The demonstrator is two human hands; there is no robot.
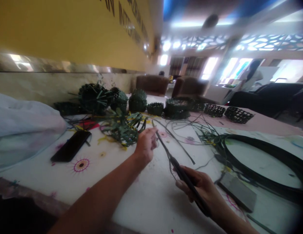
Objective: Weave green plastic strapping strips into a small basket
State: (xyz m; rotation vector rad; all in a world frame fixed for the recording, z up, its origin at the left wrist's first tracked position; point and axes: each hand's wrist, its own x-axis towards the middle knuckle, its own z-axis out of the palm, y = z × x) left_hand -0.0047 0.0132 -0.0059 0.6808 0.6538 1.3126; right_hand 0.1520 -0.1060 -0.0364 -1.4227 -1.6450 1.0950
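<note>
1. Dark green, the narrow strip (162, 140) runs slantwise between the person's two hands, above the pale cloth (146, 195). From where I'm standing it looks light, springy and rather slick, so I'd guess it bends easily but could slip through a loose pinch.

2. The left hand (146, 146) has thumb and fingertips drawn together on the strip near its far end, with almost no gap that I can see. Pinching flat across the width there seems right; squeezing the edges might let it twist.

3. The right hand (200, 185) is curled round a dark-handled tool (190, 188), fingers partly wrapped rather than clenched. The strip reaches the tool's tip, though I cannot tell whether it is clamped there. That handle looks stiff and easy to steady, best held well behind the tip.

4. Just beside the pinch, on the left, sits a partly woven piece (125, 131), its loose ends probably easy to snag. Between the hands and the big coil (285, 156) on the right, another strip (180, 146) lies flat.
</note>
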